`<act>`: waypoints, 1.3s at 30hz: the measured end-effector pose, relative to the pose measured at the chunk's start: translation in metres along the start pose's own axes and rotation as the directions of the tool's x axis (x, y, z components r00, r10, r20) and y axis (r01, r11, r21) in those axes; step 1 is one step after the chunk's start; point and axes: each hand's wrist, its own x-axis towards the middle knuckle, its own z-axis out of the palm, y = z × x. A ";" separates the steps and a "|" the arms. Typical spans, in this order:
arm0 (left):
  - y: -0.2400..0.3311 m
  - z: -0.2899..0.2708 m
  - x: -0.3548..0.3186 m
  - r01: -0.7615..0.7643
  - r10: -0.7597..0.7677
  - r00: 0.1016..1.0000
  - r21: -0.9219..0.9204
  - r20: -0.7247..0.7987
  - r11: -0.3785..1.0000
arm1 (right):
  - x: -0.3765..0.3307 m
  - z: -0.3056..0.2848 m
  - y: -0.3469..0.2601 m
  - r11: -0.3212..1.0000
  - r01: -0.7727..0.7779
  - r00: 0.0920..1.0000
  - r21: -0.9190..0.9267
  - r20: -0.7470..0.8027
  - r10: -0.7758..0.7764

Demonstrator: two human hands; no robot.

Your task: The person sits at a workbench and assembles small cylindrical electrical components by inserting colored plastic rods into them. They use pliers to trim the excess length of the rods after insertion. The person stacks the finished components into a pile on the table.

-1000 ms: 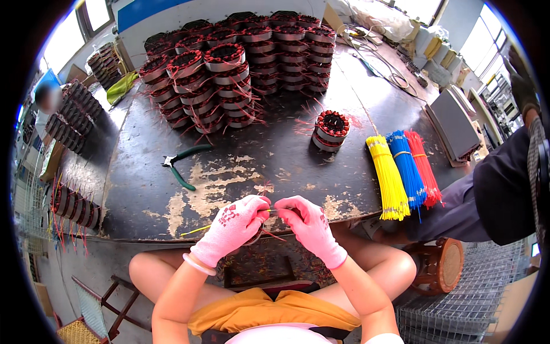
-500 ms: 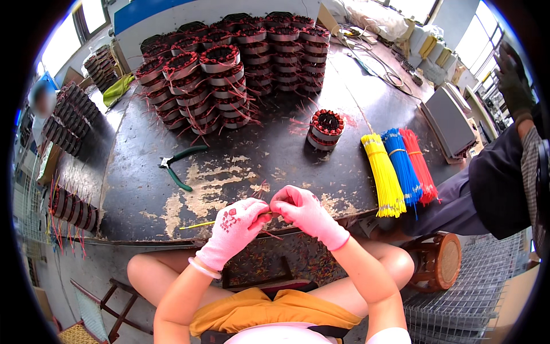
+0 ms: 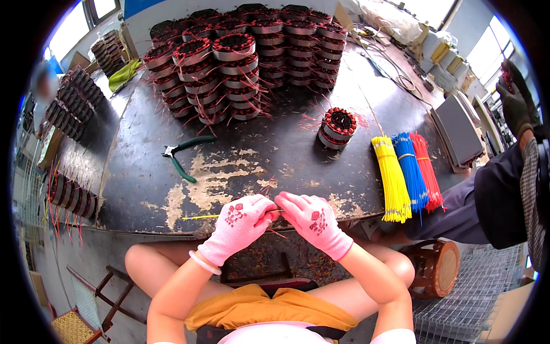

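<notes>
Both my hands wear pink gloves and meet at the near edge of a dark worn table [image 3: 286, 155]. My left hand [image 3: 239, 225] pinches a thin yellow wire [image 3: 197, 217] that sticks out to the left. My right hand [image 3: 314, 221] grips the other end of it, fingertips touching the left ones. A single wound coil with red wires [image 3: 338, 127] stands further out on the right. Bundles of yellow wires [image 3: 391, 178], blue wires [image 3: 411, 175] and red wires [image 3: 427, 172] lie side by side to the right.
Stacks of wound coils [image 3: 240, 63] fill the far side of the table. Green-handled pliers [image 3: 182, 155] lie left of centre. More coils [image 3: 71, 192] sit on racks at the left. Another person in dark clothes [image 3: 504, 189] stands at the right, beside a wooden stool [image 3: 435, 266].
My hands stayed together at the table edge, working the yellow wire with small finger movements. The view shifted slightly.
</notes>
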 end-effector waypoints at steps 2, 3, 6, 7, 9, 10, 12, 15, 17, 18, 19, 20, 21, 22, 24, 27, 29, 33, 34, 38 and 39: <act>0.000 0.000 0.001 -0.015 0.015 1.000 -0.012 -0.007 1.000 | 0.001 0.003 0.004 0.967 -0.149 0.984 0.207 0.126 0.124; 0.000 0.001 0.001 -0.008 0.008 1.000 -0.010 -0.006 1.000 | 0.009 -0.009 -0.001 0.533 -0.633 0.768 0.561 0.539 0.346; -0.001 0.000 0.000 0.018 -0.018 1.000 -0.015 -0.007 1.000 | 0.015 -0.015 0.007 -0.019 -0.852 0.508 0.524 0.834 0.214; -0.001 -0.001 -0.001 0.018 -0.018 1.000 -0.018 -0.007 1.000 | 0.018 -0.022 0.002 0.055 -0.848 0.523 0.527 0.815 0.249; -0.001 -0.001 -0.002 0.017 -0.017 1.000 -0.021 -0.003 1.000 | 0.018 -0.032 -0.007 0.199 -0.829 0.559 0.522 0.770 0.309; -0.002 0.002 -0.001 0.007 -0.007 1.000 -0.024 -0.018 1.000 | 0.013 -0.032 -0.011 0.501 -0.681 0.726 0.534 0.581 0.368; -0.001 0.001 0.000 -0.005 0.006 1.000 0.019 -0.020 1.000 | 0.013 -0.035 -0.013 0.883 -0.319 0.931 0.344 0.287 0.225; -0.002 0.002 -0.001 -0.010 0.010 0.999 0.021 -0.034 1.000 | 0.014 -0.032 -0.009 0.986 -0.004 0.987 0.169 0.160 -0.024; -0.001 0.002 -0.002 0.005 -0.005 0.999 0.007 -0.040 1.000 | 0.010 -0.032 -0.008 0.930 -0.135 0.978 0.342 0.196 0.070; -0.001 0.002 -0.001 0.006 -0.006 0.999 -0.007 -0.035 1.000 | 0.007 -0.037 -0.006 0.796 -0.328 0.935 0.509 0.295 0.197; -0.002 0.002 -0.001 0.008 -0.009 1.000 -0.022 -0.030 1.000 | 0.005 -0.040 -0.004 0.598 -0.501 0.863 0.626 0.413 0.290; -0.002 0.002 -0.001 0.010 -0.011 1.000 -0.036 -0.025 0.999 | 0.004 -0.035 0.003 0.791 -0.288 0.952 0.541 0.251 0.175; -0.001 0.001 -0.001 0.012 -0.013 1.000 -0.025 -0.025 1.000 | 0.005 -0.033 0.002 0.903 -0.174 0.975 0.393 0.194 0.104; -0.001 0.000 -0.001 0.015 -0.015 1.000 -0.014 -0.026 1.000 | 0.006 -0.031 0.000 0.973 -0.055 0.988 0.226 0.152 0.021; 0.000 0.000 -0.001 0.016 -0.016 0.999 -0.005 -0.029 1.000 | 0.009 -0.025 -0.005 0.994 0.107 0.993 0.016 0.055 -0.107; -0.003 0.003 -0.001 0.003 -0.003 1.000 0.001 -0.028 1.000 | 0.004 -0.011 0.009 0.994 0.087 0.989 0.059 0.116 -0.093; -0.006 0.004 -0.001 -0.019 0.019 1.000 0.020 -0.014 1.000 | 0.010 -0.003 0.008 0.819 -0.319 0.944 0.476 0.242 0.227; -0.004 0.001 -0.001 -0.013 0.014 1.000 0.040 -0.010 0.999 | 0.021 -0.011 0.000 0.153 -0.783 0.595 0.603 0.656 0.464; -0.003 0.001 -0.002 -0.013 0.013 1.000 0.013 -0.012 1.000 | 0.022 -0.017 -0.006 0.388 -0.774 0.632 0.501 0.575 0.519; -0.001 0.000 -0.001 0.010 -0.011 1.000 -0.039 -0.007 0.999 | 0.017 -0.028 -0.015 0.965 -0.241 0.971 0.103 0.027 0.239; -0.001 0.001 -0.001 0.000 0.000 1.000 -0.025 -0.015 1.000 | 0.014 -0.026 -0.015 0.997 -0.053 0.993 -0.051 -0.105 0.047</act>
